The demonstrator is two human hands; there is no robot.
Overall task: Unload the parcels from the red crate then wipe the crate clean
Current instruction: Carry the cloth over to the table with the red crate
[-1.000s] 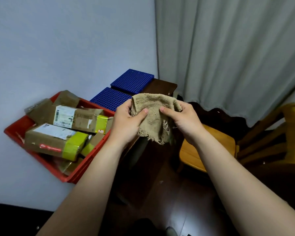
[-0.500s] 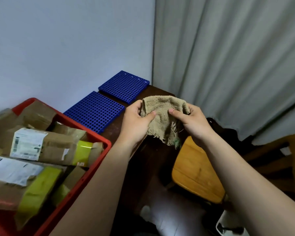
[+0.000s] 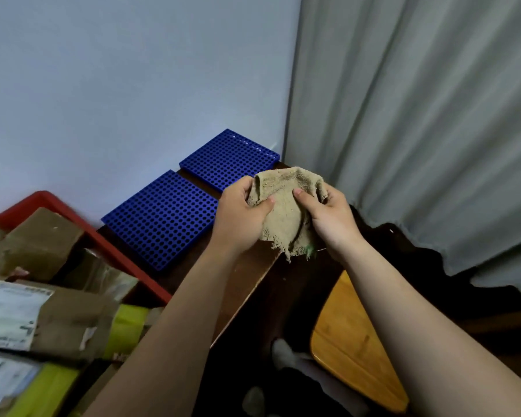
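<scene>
A frayed tan cloth (image 3: 286,206) hangs in front of me above the table's right edge. My left hand (image 3: 241,215) grips its left side and my right hand (image 3: 328,218) pinches its right side, thumbs on the front. The red crate (image 3: 82,227) sits at the lower left on the dark table, packed with several brown and yellow parcels (image 3: 57,320) bearing white labels. Both hands are well right of the crate.
Two blue perforated trays (image 3: 163,218) lie on the dark wooden table (image 3: 247,284) against the wall. A yellow wooden chair seat (image 3: 352,350) stands below right. Grey curtains (image 3: 418,130) hang at the right.
The view has closed in on the table: the crate has slid to the lower left and looms larger. Both hands still hold the cloth, now over the table edge by the trays.
</scene>
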